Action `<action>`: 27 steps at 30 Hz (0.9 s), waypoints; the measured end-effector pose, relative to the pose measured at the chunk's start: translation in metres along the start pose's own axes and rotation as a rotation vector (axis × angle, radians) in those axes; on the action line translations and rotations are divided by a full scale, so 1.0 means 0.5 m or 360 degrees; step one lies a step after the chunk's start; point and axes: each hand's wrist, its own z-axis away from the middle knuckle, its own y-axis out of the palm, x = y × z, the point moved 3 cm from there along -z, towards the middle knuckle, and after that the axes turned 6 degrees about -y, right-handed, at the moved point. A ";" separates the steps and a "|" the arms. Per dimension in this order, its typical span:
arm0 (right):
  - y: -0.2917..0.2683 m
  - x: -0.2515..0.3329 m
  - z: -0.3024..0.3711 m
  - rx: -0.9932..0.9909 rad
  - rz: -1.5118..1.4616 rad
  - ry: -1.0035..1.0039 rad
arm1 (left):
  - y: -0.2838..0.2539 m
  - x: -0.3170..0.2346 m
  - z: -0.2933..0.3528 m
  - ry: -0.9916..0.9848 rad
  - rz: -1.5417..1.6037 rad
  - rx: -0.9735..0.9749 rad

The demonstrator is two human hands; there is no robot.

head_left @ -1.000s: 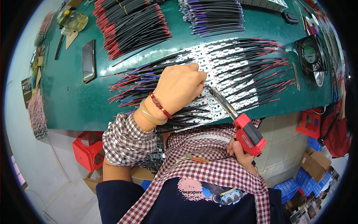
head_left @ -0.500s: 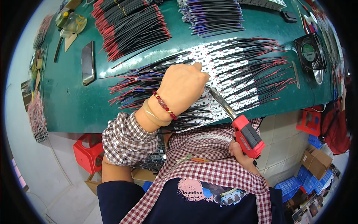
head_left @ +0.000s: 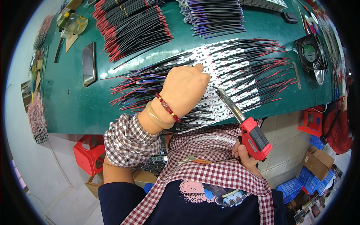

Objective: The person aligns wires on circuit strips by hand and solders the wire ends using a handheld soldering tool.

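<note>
My left hand (head_left: 185,88) is closed in a fist, knuckles up, over the middle of a white sheet of small circuit boards (head_left: 218,108). Its fingertips and whatever they pinch are hidden below. My right hand (head_left: 245,155) grips a red and black soldering iron (head_left: 256,138) low at the right. The iron's metal tip points up and left, just right of my left knuckles, close over the boards. Black wires with red ends (head_left: 266,63) fan out from the boards on the right; more black, red and blue wires (head_left: 138,84) spread out left of my left hand.
Bundles of black-and-red wires (head_left: 137,32) and black-and-purple wires (head_left: 217,18) lie at the back of the green table (head_left: 67,108). A phone (head_left: 89,63) is at the left, a black fan (head_left: 311,52) at the right. Red stools (head_left: 88,155) stand below the table edge.
The soldering iron has shifted slightly right and down, its tip drawing away from my left knuckles. My left hand has barely moved and stays closed.
</note>
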 end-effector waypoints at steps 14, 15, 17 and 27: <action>-0.006 -0.016 -0.002 0.0089 0.0295 0.0020 | 0.010 -0.029 0.034 -0.0244 0.0037 -0.0123; -0.006 -0.016 -0.001 0.0106 0.0314 0.0071 | 0.012 -0.029 0.034 -0.0240 0.0038 -0.0122; -0.007 -0.015 -0.002 0.0123 0.0326 0.0061 | 0.013 -0.029 0.036 -0.0198 0.0072 -0.0151; -0.007 -0.017 -0.001 0.0112 0.0224 0.0035 | 0.009 -0.038 0.033 -0.0180 0.0002 -0.0110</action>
